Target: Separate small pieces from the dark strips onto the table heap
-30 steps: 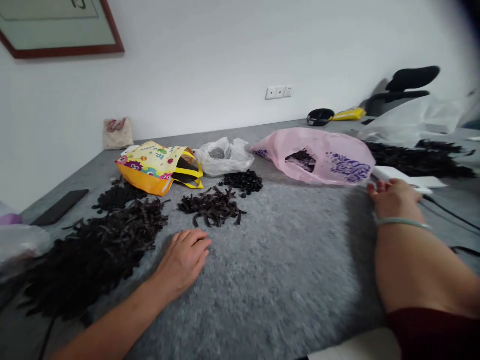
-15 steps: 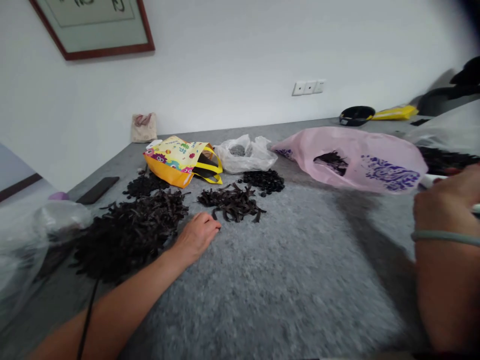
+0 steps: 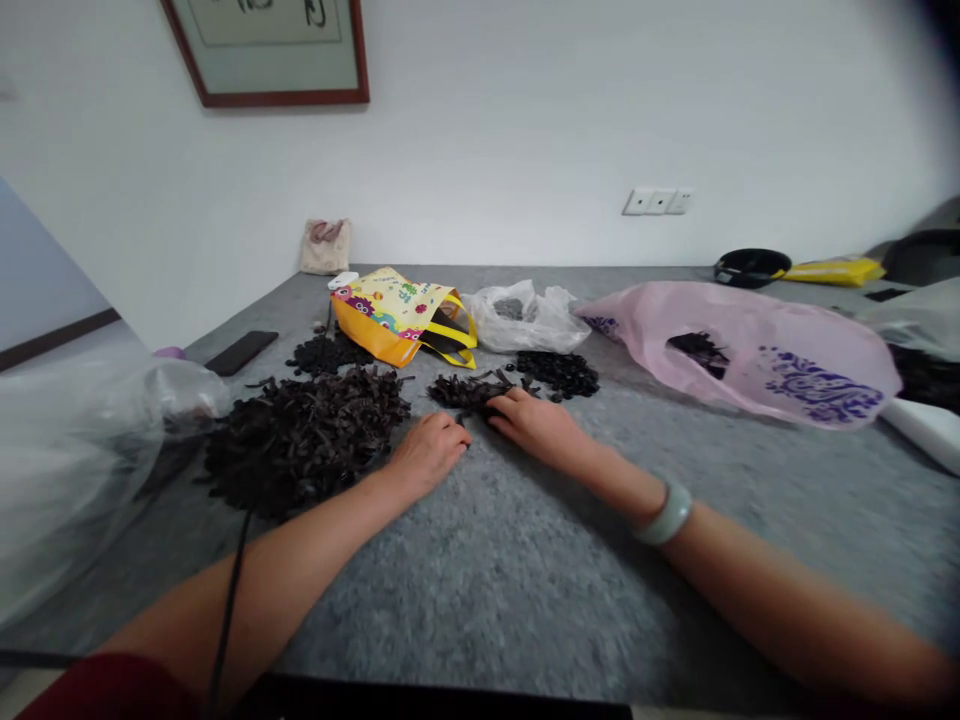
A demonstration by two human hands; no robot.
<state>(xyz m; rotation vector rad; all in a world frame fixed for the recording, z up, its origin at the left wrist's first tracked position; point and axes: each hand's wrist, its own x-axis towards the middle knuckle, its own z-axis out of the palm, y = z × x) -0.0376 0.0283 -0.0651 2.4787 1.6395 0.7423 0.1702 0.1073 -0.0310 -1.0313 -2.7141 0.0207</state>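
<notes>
1. Head view, right hand (image 3: 544, 432): mine, pale green bangle (image 3: 666, 512) at the wrist; fingers bent down, close together, touching the near right edge of the small pile of black strips (image 3: 459, 390). Whether they pinch a strip, I cannot tell.
2. Left hand (image 3: 429, 452): resting on the grey counter (image 3: 480, 600), fingers curled and close together, just beside the same pile; a dark speck shows at the tips, but I cannot tell if it is held.
3. Change noted: my right hand has come in from beside the pink bag (image 3: 757, 340). Both hands now meet at the small pile, which I judge to be the stock being handled.
4. Large pile of black strips (image 3: 307, 440): left of my left hand.
5. Round black pieces (image 3: 562, 373): heaped behind my right hand, in front of the white plastic bag (image 3: 491, 330).
6. Yellow patterned bag (image 3: 382, 310): lying behind the strips.
</notes>
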